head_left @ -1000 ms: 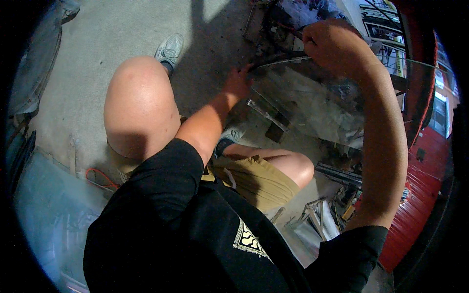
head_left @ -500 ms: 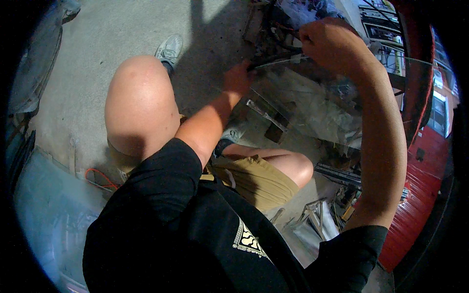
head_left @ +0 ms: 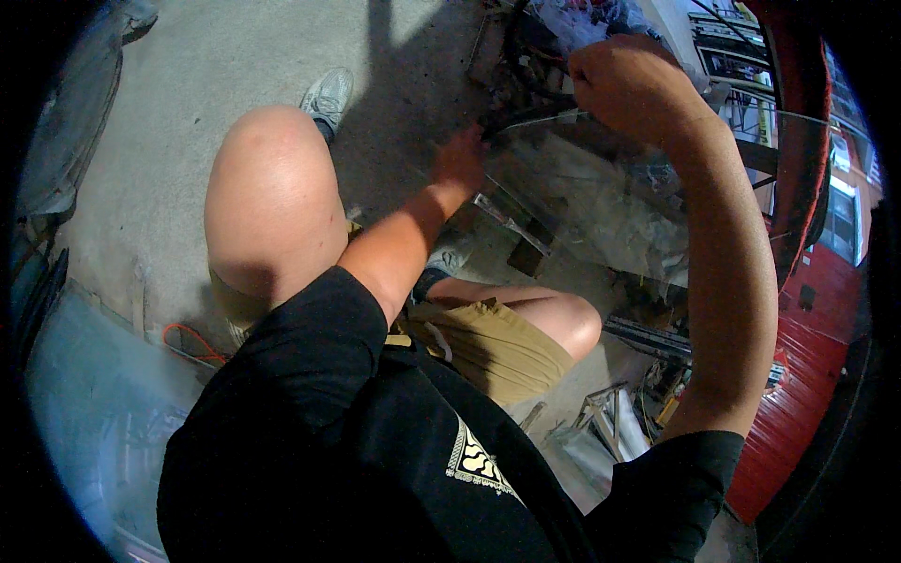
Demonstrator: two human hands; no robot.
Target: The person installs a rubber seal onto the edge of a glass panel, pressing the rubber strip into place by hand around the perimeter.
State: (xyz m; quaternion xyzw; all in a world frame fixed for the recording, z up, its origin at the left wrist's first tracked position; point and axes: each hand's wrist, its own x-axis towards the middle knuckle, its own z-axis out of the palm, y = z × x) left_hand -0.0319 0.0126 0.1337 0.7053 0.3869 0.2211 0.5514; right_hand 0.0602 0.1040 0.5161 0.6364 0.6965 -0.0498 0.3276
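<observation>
A large clear glass pane [head_left: 601, 178] stands tilted in front of me, to the right of my left forearm. Along its far edge runs a black rubber strip [head_left: 530, 116], which also loops up beyond the glass. At the pane's left corner my left hand [head_left: 459, 161] is closed on the strip, its fingers partly lost in shadow. My right hand [head_left: 627, 83] is raised over the far edge, curled into a fist where the strip passes beneath it. What lies inside that fist is hidden.
Clear plastic wrapping [head_left: 577, 23] lies in a pile beyond the glass. Scrap pieces [head_left: 610, 422] lie beside my bent knee. Another glass sheet [head_left: 103, 403] is at the left, near an orange cord [head_left: 192, 340]. A red panel [head_left: 793, 403] stands at the right.
My right hand has shifted very slightly left. The left hand stays at the pane's corner, and the black loop beyond the glass has moved a little.
</observation>
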